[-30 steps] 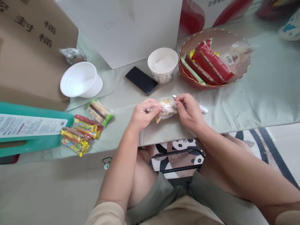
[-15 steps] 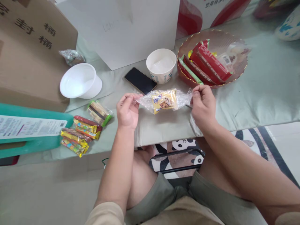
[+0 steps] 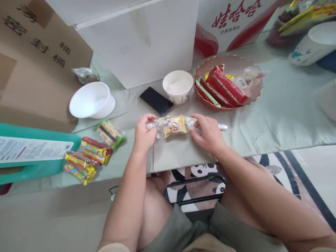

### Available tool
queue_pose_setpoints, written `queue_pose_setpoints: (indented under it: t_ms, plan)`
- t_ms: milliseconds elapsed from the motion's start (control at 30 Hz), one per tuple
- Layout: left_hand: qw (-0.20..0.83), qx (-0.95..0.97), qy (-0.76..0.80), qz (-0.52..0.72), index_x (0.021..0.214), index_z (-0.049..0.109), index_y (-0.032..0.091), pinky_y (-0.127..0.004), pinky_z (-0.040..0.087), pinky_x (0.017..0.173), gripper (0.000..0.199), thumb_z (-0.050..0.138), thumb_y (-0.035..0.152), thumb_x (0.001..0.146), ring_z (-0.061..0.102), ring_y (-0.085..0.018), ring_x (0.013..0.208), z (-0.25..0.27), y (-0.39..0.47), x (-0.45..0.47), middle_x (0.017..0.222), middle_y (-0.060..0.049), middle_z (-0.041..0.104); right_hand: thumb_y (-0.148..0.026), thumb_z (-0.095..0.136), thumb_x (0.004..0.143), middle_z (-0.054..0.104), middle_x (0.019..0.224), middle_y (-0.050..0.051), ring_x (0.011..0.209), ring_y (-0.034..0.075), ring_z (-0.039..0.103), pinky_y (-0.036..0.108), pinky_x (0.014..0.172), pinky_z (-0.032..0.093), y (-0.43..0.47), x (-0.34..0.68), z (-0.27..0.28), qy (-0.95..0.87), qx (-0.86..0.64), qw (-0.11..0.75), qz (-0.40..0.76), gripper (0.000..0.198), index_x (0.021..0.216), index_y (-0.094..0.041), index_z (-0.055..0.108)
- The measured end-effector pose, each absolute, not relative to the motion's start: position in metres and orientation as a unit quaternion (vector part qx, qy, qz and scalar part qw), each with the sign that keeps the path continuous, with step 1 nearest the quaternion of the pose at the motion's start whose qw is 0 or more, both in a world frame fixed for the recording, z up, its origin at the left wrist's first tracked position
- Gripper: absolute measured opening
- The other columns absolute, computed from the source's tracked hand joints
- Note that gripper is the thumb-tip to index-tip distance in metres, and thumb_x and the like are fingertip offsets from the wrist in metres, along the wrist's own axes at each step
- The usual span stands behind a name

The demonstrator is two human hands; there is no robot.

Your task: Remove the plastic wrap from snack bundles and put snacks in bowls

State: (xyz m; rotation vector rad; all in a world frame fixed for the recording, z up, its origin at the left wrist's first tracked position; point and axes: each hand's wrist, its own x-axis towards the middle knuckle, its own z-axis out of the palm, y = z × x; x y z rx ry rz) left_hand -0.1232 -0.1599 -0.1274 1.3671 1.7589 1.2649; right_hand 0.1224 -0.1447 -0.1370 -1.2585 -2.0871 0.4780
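Note:
A small yellow snack packet (image 3: 174,126) lies low over the tabletop inside loose clear plastic wrap (image 3: 159,123). My left hand (image 3: 145,135) curls round the wrap's left end, fingers and thumb on either side of the film. At the right end, my right hand (image 3: 207,133) has its thumb and fingers round the film, bent and a little apart. Part of a slim white object (image 3: 223,126) sticks out beyond my right hand; the rest is hidden. Behind the packet lies a black phone (image 3: 156,100), next to a patterned paper bowl (image 3: 177,87).
A wavy-rimmed basket (image 3: 256,99) of red snack packets stands behind my right hand. Leftward are a white plastic bowl (image 3: 92,101), several wrapped snacks (image 3: 97,149), a green container (image 3: 39,171) and a cardboard box (image 3: 39,87). White boxes (image 3: 154,45) close off the back.
My hands have come closer together and lower, with the wrap slackened instead of stretched out. The packet now sits down by the table. The camera view has shifted slightly.

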Motion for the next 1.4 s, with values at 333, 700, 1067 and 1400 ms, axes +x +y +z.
queue_pose_setpoints:
  t_ms: [333, 700, 1067, 1400]
  plan:
    - [0.22, 0.457, 0.7, 0.502, 0.078, 0.066, 0.02, -0.028, 0.043, 0.072, 0.017, 0.053, 0.014, 0.069, 0.057, -0.016, 0.073, -0.129, -0.168, -0.148, 0.076, 0.0, 0.063, -0.013, 0.053, 0.077, 0.07, 0.101, 0.007, 0.093, 0.025, 0.067, 0.042, 0.085, 0.052, -0.149, 0.145, -0.124, -0.754, -0.46, 0.414, 0.22, 0.024, 0.086, -0.025, 0.072]
    - [0.266, 0.652, 0.589, 0.396, 0.077, 0.073, 0.022, -0.036, 0.054, 0.087, 0.011, 0.066, 0.028, 0.082, 0.07, -0.021, 0.09, -0.121, -0.171, -0.109, 0.092, -0.006, 0.075, -0.028, 0.061, 0.088, 0.07, 0.088, 0.005, 0.075, 0.022, 0.063, 0.036, 0.069, 0.047, -0.147, 0.137, -0.13, -0.784, -0.48, 0.338, 0.202, 0.018, 0.101, -0.026, 0.072]
    - [0.217, 0.638, 0.51, 0.534, 0.067, 0.067, 0.023, -0.035, 0.054, 0.07, 0.008, 0.069, 0.02, 0.074, 0.065, -0.019, 0.069, -0.102, -0.192, -0.115, 0.068, -0.001, 0.07, -0.019, 0.056, 0.082, 0.062, 0.067, 0.0, 0.061, 0.019, 0.057, 0.037, 0.066, 0.046, -0.164, 0.141, -0.102, -0.795, -0.397, 0.422, 0.179, 0.01, 0.079, -0.028, 0.058]
    - [0.591, 0.563, 0.503, 0.285, 0.07, 0.07, 0.022, -0.024, 0.028, 0.037, 0.013, 0.075, 0.034, 0.071, 0.042, -0.01, 0.036, -0.079, -0.213, -0.145, 0.044, 0.003, 0.052, -0.029, 0.047, 0.1, 0.065, 0.058, -0.004, 0.047, 0.011, 0.054, 0.027, 0.052, 0.039, -0.178, 0.151, -0.093, -0.866, -0.255, 0.199, 0.382, 0.025, 0.092, -0.024, 0.07]
